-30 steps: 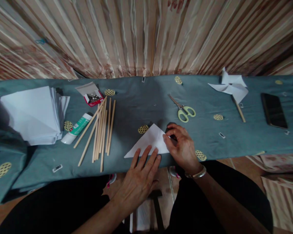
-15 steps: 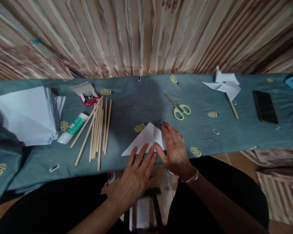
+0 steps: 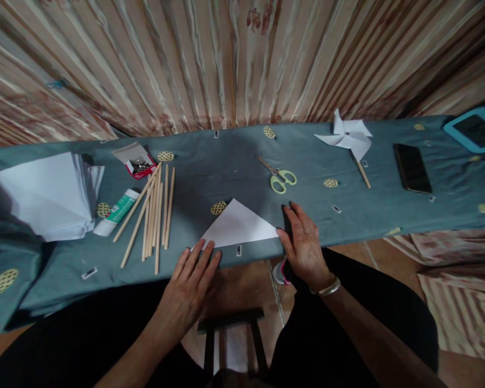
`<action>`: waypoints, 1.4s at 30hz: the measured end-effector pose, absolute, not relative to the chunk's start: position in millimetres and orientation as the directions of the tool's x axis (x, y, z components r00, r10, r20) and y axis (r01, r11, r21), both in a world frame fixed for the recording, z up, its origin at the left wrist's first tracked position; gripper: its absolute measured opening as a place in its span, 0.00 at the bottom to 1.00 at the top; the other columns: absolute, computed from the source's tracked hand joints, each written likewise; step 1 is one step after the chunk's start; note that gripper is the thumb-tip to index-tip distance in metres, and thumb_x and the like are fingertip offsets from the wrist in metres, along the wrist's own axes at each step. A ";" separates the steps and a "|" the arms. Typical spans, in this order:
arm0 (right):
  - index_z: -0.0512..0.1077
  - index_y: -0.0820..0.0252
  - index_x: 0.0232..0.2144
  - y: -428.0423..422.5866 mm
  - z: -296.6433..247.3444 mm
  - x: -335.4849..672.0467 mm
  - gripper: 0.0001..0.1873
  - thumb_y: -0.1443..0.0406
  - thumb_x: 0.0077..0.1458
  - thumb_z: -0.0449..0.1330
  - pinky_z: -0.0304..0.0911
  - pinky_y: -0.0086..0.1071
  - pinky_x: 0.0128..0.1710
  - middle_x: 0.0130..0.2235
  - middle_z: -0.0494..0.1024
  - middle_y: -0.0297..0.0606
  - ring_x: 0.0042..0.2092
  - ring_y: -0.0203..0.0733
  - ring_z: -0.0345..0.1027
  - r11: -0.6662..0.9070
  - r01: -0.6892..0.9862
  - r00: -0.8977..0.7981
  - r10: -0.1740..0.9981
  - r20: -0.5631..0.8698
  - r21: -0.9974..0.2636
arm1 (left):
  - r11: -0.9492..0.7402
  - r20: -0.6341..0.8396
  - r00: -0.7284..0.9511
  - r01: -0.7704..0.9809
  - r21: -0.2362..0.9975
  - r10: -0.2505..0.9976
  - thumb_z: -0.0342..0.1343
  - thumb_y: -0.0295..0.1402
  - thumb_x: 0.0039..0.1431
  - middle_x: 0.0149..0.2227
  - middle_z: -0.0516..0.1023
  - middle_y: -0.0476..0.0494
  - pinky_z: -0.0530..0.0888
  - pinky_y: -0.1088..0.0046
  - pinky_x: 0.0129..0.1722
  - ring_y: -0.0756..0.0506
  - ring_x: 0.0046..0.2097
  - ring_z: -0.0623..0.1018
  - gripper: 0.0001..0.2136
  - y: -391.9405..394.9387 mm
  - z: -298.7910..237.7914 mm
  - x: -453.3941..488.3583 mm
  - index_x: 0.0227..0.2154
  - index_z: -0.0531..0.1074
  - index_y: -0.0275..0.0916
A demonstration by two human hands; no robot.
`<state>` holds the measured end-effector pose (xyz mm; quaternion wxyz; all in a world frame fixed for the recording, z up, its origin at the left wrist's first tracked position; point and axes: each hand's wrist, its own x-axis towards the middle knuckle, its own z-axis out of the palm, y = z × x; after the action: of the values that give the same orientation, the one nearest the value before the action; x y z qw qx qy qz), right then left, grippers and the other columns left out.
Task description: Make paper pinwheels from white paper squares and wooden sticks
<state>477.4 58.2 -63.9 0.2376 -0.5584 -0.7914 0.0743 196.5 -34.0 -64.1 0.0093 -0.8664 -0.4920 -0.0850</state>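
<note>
Inside red box (image 3: 143, 173), metal pieces (image 3: 139, 165)

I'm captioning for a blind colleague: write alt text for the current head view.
The left hand and right hand touch the near corners of a paper triangle on a table. Sticks, a tube and papers lie left; scissors behind; a pinwheel and phone right.

- I see the folded sheet (image 3: 238, 223) at the table's (image 3: 364, 221) near edge.
- Scissors (image 3: 275, 172) lie behind it, rightward.
- Sticks (image 3: 159, 228), tube (image 3: 120, 210), paper stack (image 3: 44, 199) run toward the left edge.
- Pinwheel (image 3: 358, 144) lies by the far edge.
</note>
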 end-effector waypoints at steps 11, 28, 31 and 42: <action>0.62 0.63 0.61 60.5 -64.1 483.4 0.23 0.63 0.68 0.44 0.56 0.55 0.61 0.64 0.62 0.56 0.66 0.55 0.56 0.356 0.820 -0.239 0.924 0.298 -0.448 | -0.425 0.209 0.407 0.904 0.045 0.889 0.49 0.25 0.63 0.63 0.65 0.27 0.57 0.52 0.66 0.37 0.67 0.62 0.32 -53.3 -66.1 173.5 0.68 0.45 0.32; 0.73 0.58 0.49 73.5 -60.3 458.5 0.18 0.57 0.58 0.60 0.58 0.54 0.60 0.60 0.70 0.52 0.62 0.57 0.63 0.442 0.647 -0.369 0.895 0.252 -0.622 | -0.354 0.291 0.290 0.913 0.201 0.912 0.51 0.29 0.65 0.65 0.62 0.26 0.62 0.47 0.63 0.34 0.67 0.61 0.36 -56.1 -71.5 180.7 0.70 0.38 0.38; 0.73 0.58 0.43 71.8 -59.3 456.4 0.12 0.59 0.57 0.61 0.61 0.50 0.59 0.58 0.72 0.50 0.59 0.54 0.66 0.399 0.601 -0.321 0.914 0.247 -0.693 | -0.317 0.318 0.217 0.898 0.306 0.923 0.52 0.32 0.65 0.66 0.59 0.24 0.65 0.47 0.62 0.34 0.68 0.59 0.35 -51.6 -63.6 186.2 0.69 0.40 0.37; 0.72 0.58 0.34 62.2 -22.4 458.2 0.06 0.67 0.62 0.55 0.69 0.44 0.46 0.45 0.80 0.46 0.45 0.49 0.72 0.599 0.685 -0.354 0.771 0.529 -0.415 | -0.505 0.593 0.335 0.851 0.143 0.732 0.53 0.24 0.63 0.68 0.57 0.32 0.53 0.49 0.67 0.40 0.72 0.47 0.33 0.8 -7.3 252.3 0.68 0.47 0.42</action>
<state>458.2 62.2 -22.4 0.3552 -0.4435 -0.8206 0.0609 252.3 0.8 -7.3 0.0968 -0.8112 -0.4880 -0.3073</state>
